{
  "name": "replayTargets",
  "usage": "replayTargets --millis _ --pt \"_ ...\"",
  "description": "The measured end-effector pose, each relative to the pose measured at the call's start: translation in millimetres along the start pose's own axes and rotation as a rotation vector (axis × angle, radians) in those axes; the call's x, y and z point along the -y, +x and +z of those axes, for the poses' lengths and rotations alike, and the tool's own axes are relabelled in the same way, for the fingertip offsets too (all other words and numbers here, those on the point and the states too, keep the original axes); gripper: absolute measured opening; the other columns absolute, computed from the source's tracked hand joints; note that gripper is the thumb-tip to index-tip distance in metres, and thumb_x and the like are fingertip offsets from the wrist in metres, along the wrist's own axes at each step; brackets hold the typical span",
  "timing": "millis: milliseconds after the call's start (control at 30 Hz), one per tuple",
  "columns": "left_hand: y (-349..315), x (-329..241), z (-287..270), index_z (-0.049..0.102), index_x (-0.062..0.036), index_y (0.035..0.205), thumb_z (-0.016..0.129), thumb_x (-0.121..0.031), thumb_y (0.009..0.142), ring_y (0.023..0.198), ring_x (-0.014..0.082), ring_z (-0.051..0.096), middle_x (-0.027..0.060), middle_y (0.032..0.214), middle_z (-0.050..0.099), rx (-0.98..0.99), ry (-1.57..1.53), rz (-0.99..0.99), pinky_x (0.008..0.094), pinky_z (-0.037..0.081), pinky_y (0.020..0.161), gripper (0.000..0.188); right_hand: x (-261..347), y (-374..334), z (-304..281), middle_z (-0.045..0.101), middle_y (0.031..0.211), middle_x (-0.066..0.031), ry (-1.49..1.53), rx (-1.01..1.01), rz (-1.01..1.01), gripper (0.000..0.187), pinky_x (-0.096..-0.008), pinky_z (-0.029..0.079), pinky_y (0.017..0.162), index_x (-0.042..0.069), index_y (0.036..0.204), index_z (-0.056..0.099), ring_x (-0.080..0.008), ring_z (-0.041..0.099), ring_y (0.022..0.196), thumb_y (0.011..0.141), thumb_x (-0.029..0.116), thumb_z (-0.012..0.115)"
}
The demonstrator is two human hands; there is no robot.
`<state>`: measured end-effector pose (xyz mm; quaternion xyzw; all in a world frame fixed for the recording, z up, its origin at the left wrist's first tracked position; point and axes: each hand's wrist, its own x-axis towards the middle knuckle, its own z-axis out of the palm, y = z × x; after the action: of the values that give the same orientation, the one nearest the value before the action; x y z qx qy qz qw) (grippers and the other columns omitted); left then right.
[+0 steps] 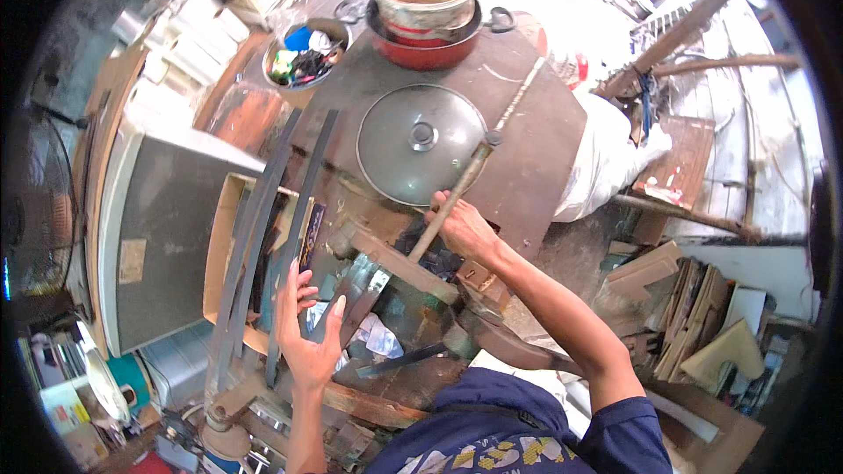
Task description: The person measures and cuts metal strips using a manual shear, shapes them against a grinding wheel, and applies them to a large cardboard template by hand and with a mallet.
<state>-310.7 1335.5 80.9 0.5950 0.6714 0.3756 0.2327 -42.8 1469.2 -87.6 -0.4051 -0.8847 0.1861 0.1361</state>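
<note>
The right hand (465,226) is wrapped around a long rod (465,178), which slants across the right rim of the glass lid (391,140); bare tabletop (536,149) stretches from rod to right edge. The left hand (307,347) is spread, grasping nothing, close beside a dark metal bar (355,304).

Over there, the view comes from the left of two wide fisheye cameras on the person's head, tipped steeply down over the dark blue shirt (518,417) at its lower edge. It faces out across the brown tabletop (536,154), close enough to catch the left hand (309,338) and right hand (465,228) within arm's reach, while everything farther out bends toward the dark, rounded rim.
</note>
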Motion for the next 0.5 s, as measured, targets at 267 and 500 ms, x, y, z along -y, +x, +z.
replayTargets --millis 267,500 --pt "-18 -149 54 0.064 -0.0017 0.123 0.08 -0.002 0.075 0.098 0.023 0.063 0.0111 0.104 0.067 0.16 0.057 0.424 0.0329 0.048 0.088 0.051 87 -174 -164 0.068 0.081 -0.0098 0.497 -0.642 0.491 0.016 -0.0295 0.053 0.06 0.002 0.091 0.074 -0.0177 0.067 0.069 0.076 -0.004 0.075" --pt "-94 -248 143 0.076 -0.0013 0.081 0.081 0.007 0.063 0.064 0.0165 0.059 0.0097 0.07 0.065 0.744 -0.62 0.625 0.0258 0.042 0.059 0.02 212 -332 -245 0.073 0.081 -0.0111 0.481 -1.046 0.763 0.021 -0.0271 0.054 0.064 0.002 0.088 0.075 -0.018 0.072 0.073 0.071 -0.007 0.082"
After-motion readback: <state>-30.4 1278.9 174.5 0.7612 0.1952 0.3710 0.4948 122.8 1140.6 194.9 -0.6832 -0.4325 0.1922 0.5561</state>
